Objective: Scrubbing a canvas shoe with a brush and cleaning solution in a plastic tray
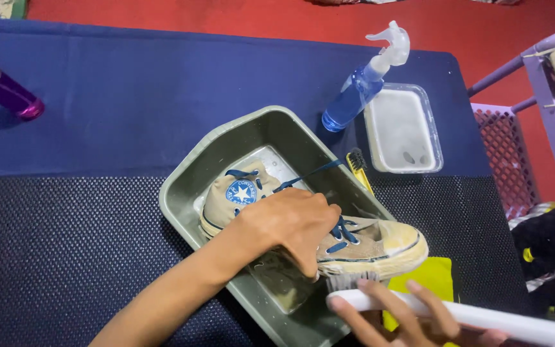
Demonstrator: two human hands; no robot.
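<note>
Gripping tan sneaker (pixel 354 241) in grey tray (pixel 187 186), left hand (pixel 287 225); right hand (pixel 399 315) clasps white brush (pixel 483 318); spray bottle (pixel 361 83) behind.

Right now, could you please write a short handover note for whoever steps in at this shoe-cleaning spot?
Left hand: pressed over the middle of the tan high-top shoe, steadying it on its side across the grey tub.
Right hand: closed on a white brush, bristles at the sole edge near the toe.
Nearby: blue spray bottle and clear plastic tray behind the tub, a yellow toothbrush beside it, a yellow cloth under the toe, a purple bottle far left.
Done: toe cap looks wet and soapy.
Left: laces are still in; the far side cannot be judged.
</note>
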